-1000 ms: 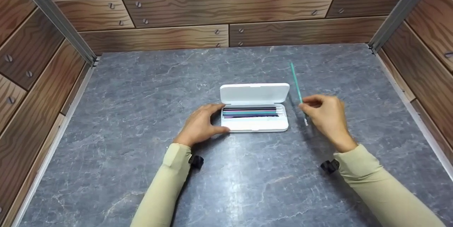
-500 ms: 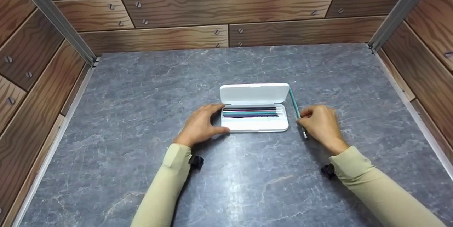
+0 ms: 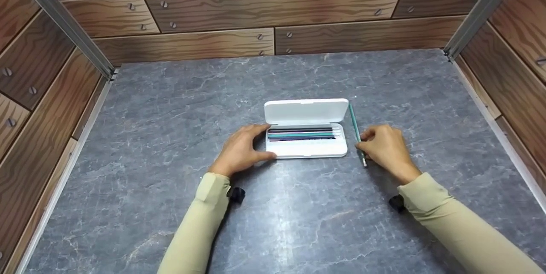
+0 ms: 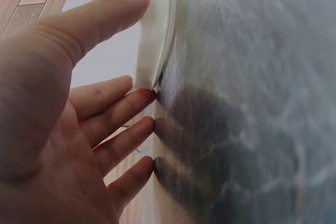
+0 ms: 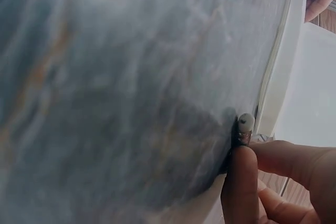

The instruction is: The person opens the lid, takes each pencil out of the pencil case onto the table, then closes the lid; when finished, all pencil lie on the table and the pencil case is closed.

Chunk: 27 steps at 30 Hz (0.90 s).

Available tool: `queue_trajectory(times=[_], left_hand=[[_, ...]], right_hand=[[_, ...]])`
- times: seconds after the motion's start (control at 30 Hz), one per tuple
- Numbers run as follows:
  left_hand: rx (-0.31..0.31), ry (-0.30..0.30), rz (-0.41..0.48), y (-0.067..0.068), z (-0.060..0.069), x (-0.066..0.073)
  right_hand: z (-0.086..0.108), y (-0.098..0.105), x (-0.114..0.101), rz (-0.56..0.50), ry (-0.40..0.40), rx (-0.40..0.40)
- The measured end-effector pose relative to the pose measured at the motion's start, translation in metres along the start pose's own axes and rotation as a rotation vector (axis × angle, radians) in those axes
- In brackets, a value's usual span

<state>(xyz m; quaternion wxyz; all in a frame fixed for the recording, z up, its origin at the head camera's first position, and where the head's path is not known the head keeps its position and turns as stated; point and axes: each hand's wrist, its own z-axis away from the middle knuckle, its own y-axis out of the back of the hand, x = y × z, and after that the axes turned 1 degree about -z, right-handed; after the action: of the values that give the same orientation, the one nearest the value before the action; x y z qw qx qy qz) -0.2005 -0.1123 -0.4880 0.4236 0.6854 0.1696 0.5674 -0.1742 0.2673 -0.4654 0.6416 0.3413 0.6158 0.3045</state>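
- Lowered toward the tabletop (image 3: 128, 158) since a second ago, the green pencil (image 3: 355, 125) is now just beside the right end of a white case (image 3: 309, 150), its eraser end nearest the person.
- Right hand (image 3: 387, 150): thumb and fingers pinch the pencil near that eraser end.
- Left hand (image 3: 239, 150): thumb and fingers spread wide, touching the case's left end, as a second ago.
- Inside the case, a row of dark and teal pencils (image 3: 300, 135) lies lengthwise; the lid (image 3: 306, 112) stands raised at the far side.
- Farther out: pale green sleeves (image 3: 460, 227) on both arms, grey marbled tabletop, wood-patterned walls (image 3: 213, 11) behind and at both sides.
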Motion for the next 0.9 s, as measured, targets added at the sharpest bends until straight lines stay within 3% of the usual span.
queue_trajectory(times=[0.17,0.3,0.4,0.53,0.7,0.9], left_hand=[[0.002,0.003,0.002,0.001,0.0,0.0],[-0.014,0.011,-0.007,0.002,0.0,0.001],[-0.015,0.014,-0.014,0.002,0.0,0.001],[-0.01,0.012,-0.015,0.001,-0.001,0.001],[-0.009,0.015,-0.008,0.001,-0.001,0.001],[-0.005,0.016,-0.006,0.001,0.0,0.0]], right_hand=[[-0.002,0.006,-0.009,0.008,0.046,0.064],[-0.009,0.008,-0.022,-0.031,0.17,0.102],[-0.018,0.003,-0.03,-0.069,0.324,0.052],[-0.028,-0.01,-0.037,-0.103,0.483,-0.077],[-0.038,-0.022,-0.04,-0.105,0.54,-0.2],[-0.044,-0.028,-0.042,-0.065,0.541,-0.233]])
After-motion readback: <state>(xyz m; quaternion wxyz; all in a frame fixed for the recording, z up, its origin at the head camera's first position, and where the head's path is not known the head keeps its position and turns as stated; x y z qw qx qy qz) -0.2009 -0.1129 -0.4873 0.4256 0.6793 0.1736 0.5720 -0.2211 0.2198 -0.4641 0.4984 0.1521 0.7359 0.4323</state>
